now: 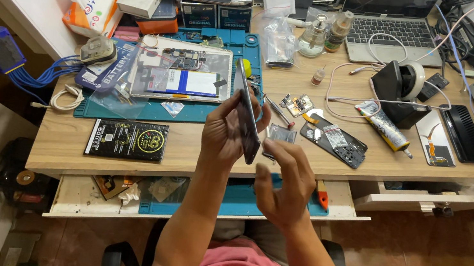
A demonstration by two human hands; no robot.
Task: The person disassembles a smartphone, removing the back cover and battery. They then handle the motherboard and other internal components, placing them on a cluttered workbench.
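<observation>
Phone held edge-on above the tabletop [196, 145], mid-frame.

The left hand [225, 134] is closed around a dark phone [246, 115], fingers on one long edge and thumb on the other, tilting it up over the front edge of the tabletop. The right hand [283, 183] sits just below it, fingers loosely curled and half open, fingertips at the phone's lower end; whether it grips anything I cannot tell. The hold looks thin: a slip would likely drop the phone onto the open drawer [237, 208] or the floor. Loose parts lie near, including a back cover [339, 144] and a glue tube [384, 125].
</observation>
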